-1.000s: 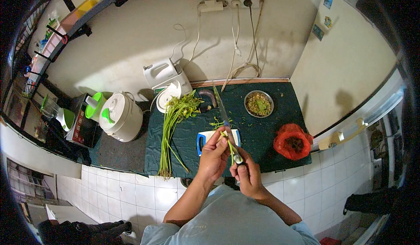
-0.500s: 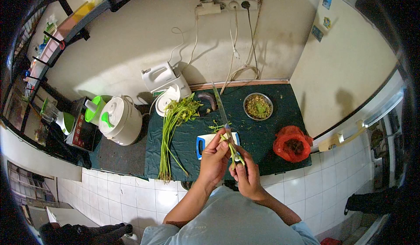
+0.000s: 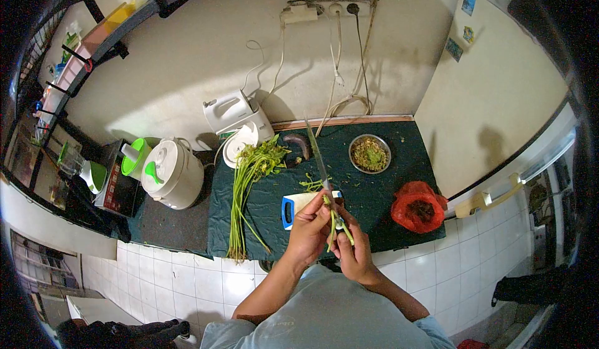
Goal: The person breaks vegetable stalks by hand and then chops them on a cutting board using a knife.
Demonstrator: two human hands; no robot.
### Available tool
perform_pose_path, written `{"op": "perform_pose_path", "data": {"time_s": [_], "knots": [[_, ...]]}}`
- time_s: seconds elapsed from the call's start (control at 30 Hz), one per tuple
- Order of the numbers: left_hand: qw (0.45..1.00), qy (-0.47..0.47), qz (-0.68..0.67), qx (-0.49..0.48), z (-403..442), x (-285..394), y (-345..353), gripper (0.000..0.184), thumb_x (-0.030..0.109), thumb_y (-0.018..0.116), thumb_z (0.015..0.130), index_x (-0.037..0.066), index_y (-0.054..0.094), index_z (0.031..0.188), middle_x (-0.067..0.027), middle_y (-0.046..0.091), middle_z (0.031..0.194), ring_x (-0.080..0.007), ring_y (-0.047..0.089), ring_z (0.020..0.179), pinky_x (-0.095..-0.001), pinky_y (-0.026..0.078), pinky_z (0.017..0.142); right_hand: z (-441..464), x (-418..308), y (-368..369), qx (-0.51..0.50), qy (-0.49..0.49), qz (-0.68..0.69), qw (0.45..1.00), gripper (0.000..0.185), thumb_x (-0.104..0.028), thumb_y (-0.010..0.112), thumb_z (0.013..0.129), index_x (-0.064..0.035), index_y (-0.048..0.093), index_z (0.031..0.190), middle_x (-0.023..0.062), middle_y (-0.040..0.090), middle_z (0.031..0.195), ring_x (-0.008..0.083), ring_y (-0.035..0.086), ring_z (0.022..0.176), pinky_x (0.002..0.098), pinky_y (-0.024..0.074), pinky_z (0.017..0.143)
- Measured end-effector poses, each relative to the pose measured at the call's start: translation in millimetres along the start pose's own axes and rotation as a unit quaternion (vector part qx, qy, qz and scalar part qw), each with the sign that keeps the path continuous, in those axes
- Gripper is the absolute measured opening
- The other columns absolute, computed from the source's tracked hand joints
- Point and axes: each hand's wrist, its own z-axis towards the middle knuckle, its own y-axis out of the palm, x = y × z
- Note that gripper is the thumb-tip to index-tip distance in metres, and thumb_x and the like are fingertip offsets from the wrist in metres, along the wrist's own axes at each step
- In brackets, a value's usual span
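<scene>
My left hand [image 3: 307, 232] pinches short green stems [image 3: 330, 212] above the front of the counter. Close beside it on the right, my right hand [image 3: 354, 249] is closed around the knife's handle, mostly hidden by fingers and stems. The long knife blade [image 3: 317, 155] points up and away from me, past the stems. Beneath the hands lies a white cutting board [image 3: 301, 204] with a blue edge, with green scraps [image 3: 310, 184] behind it. A bunch of long green stems with leaves [image 3: 240, 205] lies to the left. A metal bowl [image 3: 370, 154] holds chopped greens.
A red plastic bag [image 3: 417, 207] stands at the counter's right. Behind the board lies a purple eggplant [image 3: 298, 143]. A white mixer [image 3: 234, 115] and a rice cooker [image 3: 175, 174] are on the left. Cords hang from the wall socket [image 3: 321, 9].
The green stems between my hands have spread apart and now hang lower, over the knife's handle. Both hands stay close together in nearly the same place.
</scene>
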Motion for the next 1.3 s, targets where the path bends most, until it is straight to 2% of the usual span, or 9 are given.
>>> {"op": "perform_pose_path", "data": {"time_s": [0.37, 0.47, 0.57, 0.63, 0.87, 0.97, 1.07, 1.17, 1.3], "knots": [[0.999, -0.017, 0.027, -0.03, -1, 11, -7, 0.048, 0.021, 0.058, 0.094, 0.01, 0.045, 0.139, -0.0056, 0.065, 0.107, -0.0115, 0.063, 0.074, -0.0244, 0.053, 0.06, 7, 7, 12, 0.041, 0.006, -0.06, 0.997, 0.044, -0.025, 0.04, 0.101, -0.0041, 0.038, 0.139, 0.0007, 0.052, 0.07, 0.006, 0.042, 0.054, 0.0218, 0.0343, 0.047], [0.996, -0.05, 0.061, -0.048, -1, 20, -13, 0.046, 0.019, 0.057, 0.094, 0.01, 0.046, 0.138, -0.0052, 0.065, 0.103, -0.011, 0.062, 0.069, -0.0249, 0.052, 0.056, 9, 7, 14, 0.019, 0.06, -0.071, 0.996, 0.046, -0.006, 0.045, 0.095, -0.0022, 0.036, 0.14, 0.0069, 0.056, 0.076, 0.0145, 0.054, 0.063, 0.0296, 0.0452, 0.057], [0.995, -0.027, 0.078, -0.052, 4, 23, -23, 0.044, 0.017, 0.056, 0.095, 0.008, 0.048, 0.137, -0.0052, 0.065, 0.107, -0.0119, 0.063, 0.079, -0.0263, 0.053, 0.066, 16, 10, 20, 0.028, 0.042, -0.07, 0.996, 0.047, -0.007, 0.046, 0.095, -0.0046, 0.036, 0.141, 0.0066, 0.055, 0.072, 0.015, 0.054, 0.061, 0.0302, 0.0449, 0.056], [0.991, -0.046, 0.123, -0.011, 9, 29, -30, 0.037, 0.01, 0.058, 0.094, 0.003, 0.054, 0.13, -0.0065, 0.06, 0.121, -0.0144, 0.056, 0.108, -0.0293, 0.043, 0.097, 20, 9, 24, 0.04, 0.08, -0.05, 0.995, 0.046, -0.009, 0.046, 0.096, -0.0072, 0.036, 0.141, 0.0055, 0.054, 0.069, 0.015, 0.053, 0.058, 0.0301, 0.0442, 0.054], [0.987, -0.062, 0.147, 0.023, 15, 44, -51, 0.043, 0.008, 0.063, 0.09, 0.001, 0.052, 0.131, -0.0058, 0.064, 0.109, -0.0125, 0.06, 0.097, -0.0259, 0.048, 0.089, 20, 32, 33, 0.034, 0.068, -0.059, 0.995, 0.038, -0.016, 0.041, 0.1, -0.0055, 0.041, 0.137, 0.0001, 0.049, 0.069, 0.0056, 0.041, 0.054, 0.0218, 0.0343, 0.047], [0.987, -0.053, 0.148, 0.036, 15, 43, -55, 0.044, 0.006, 0.065, 0.088, 0.002, 0.053, 0.129, -0.0057, 0.065, 0.107, -0.0121, 0.061, 0.096, -0.0255, 0.05, 0.088, 22, 40, 28, 0.024, 0.111, -0.067, 0.991, 0.04, -0.015, 0.043, 0.099, -0.0083, 0.042, 0.138, 0.0037, 0.055, 0.067, 0.0129, 0.053, 0.057, 0.0287, 0.0429, 0.051], [0.989, -0.054, 0.128, 0.054, 18, 38, -65, 0.04, 0.006, 0.065, 0.088, 0.003, 0.055, 0.126, -0.006, 0.065, 0.106, -0.0134, 0.061, 0.097, -0.0256, 0.05, 0.087, 24, 59, 22, 0.07, 0.219, 0.108, 0.967, 0.039, -0.029, 0.043, 0.101, -0.0095, 0.044, 0.135, 0.0007, 0.054, 0.073, 0.0107, 0.05, 0.054, 0.0248, 0.0396, 0.045], [0.988, -0.048, 0.124, 0.085, 19, 33, -74, 0.039, 0.009, 0.064, 0.089, 0.003, 0.054, 0.126, -0.0081, 0.065, 0.11, -0.0152, 0.061, 0.099, -0.0251, 0.05, 0.085, 37, 90, 1, 0.091, 0.287, 0.247, 0.921, 0.031, -0.041, 0.045, 0.099, -0.0117, 0.05, 0.108, -0.0006, 0.051, 0.068, 0.0082, 0.043, 0.047, 0.0233, 0.0315, 0.037], [0.987, -0.029, 0.102, 0.124, 20, 31, -77, 0.033, 0.006, 0.065, 0.088, 0.002, 0.057, 0.119, -0.0071, 0.066, 0.107, -0.0142, 0.062, 0.098, -0.0249, 0.051, 0.082, 66, 150, -26, 0.098, 0.327, 0.243, 0.908, 0.039, -0.054, 0.053, 0.091, -0.0152, 0.05, 0.089, -0.001, 0.052, 0.063, 0.0078, 0.044, 0.044, 0.0227, 0.0308, 0.037]]}}
